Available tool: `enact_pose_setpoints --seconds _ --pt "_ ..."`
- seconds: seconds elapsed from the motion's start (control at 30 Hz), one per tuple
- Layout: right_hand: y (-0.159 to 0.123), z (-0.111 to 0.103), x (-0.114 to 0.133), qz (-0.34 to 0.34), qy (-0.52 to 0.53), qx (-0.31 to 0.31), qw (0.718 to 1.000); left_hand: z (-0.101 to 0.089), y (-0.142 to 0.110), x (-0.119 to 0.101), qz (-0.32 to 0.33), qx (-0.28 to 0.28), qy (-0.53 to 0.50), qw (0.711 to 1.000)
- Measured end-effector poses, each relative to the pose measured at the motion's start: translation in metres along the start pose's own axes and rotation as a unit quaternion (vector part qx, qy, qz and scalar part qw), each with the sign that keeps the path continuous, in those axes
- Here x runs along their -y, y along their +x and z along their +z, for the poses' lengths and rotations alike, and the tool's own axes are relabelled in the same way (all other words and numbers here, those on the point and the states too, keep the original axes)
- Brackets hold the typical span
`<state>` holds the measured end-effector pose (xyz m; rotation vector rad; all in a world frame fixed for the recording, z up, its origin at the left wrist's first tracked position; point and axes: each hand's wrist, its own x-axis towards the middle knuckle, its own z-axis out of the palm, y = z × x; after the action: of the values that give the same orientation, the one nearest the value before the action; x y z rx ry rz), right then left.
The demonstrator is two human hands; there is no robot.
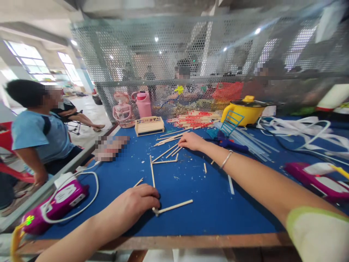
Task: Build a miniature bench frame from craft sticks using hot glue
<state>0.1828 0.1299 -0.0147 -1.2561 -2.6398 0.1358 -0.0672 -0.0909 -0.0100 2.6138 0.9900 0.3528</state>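
My left hand (140,201) is closed over the near end of a small frame of pale wooden sticks (152,173) that lies on the blue tabletop (218,214). One stick (177,206) points right from the corner under those fingers, and a shorter arm (165,162) branches off at the far end. Farther out, my right hand (192,141) pinches the end of a thin wooden stick (172,153) among loose sticks (169,139). Its fingertips partly hide which sticks are gripped. A short stick piece (205,167) lies to the right.
At the back stand a little wooden tray (149,127), red-tipped sticks (193,119), a pink bottle (143,104) and a yellow pot (245,111). Clear glue sticks (251,140) lie beside a blue glue gun (231,144). Purple power strips (60,203) flank both sides. A person (40,127) sits left.
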Motion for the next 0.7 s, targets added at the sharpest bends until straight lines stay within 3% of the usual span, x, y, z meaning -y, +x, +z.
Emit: enact_pose_setpoints --seconds 0.2,0.37,0.53,0.7 --pt "0.011 0.010 0.005 0.084 -0.042 -0.072 0.993 0.001 0.004 0.007 0.011 -0.003 -0.021 1.000" --pt "0.000 -0.012 0.012 0.122 -0.054 -0.066 0.989 0.002 0.003 0.007 0.009 -0.011 -0.027 1.000" --pt "-0.069 -0.041 0.041 0.137 -0.048 -0.015 0.989 0.001 0.011 0.012 0.028 0.000 -0.029 0.999" --pt "-0.144 -0.037 0.095 0.001 0.077 -0.019 0.997 0.001 0.018 0.017 0.035 0.006 -0.044 0.998"
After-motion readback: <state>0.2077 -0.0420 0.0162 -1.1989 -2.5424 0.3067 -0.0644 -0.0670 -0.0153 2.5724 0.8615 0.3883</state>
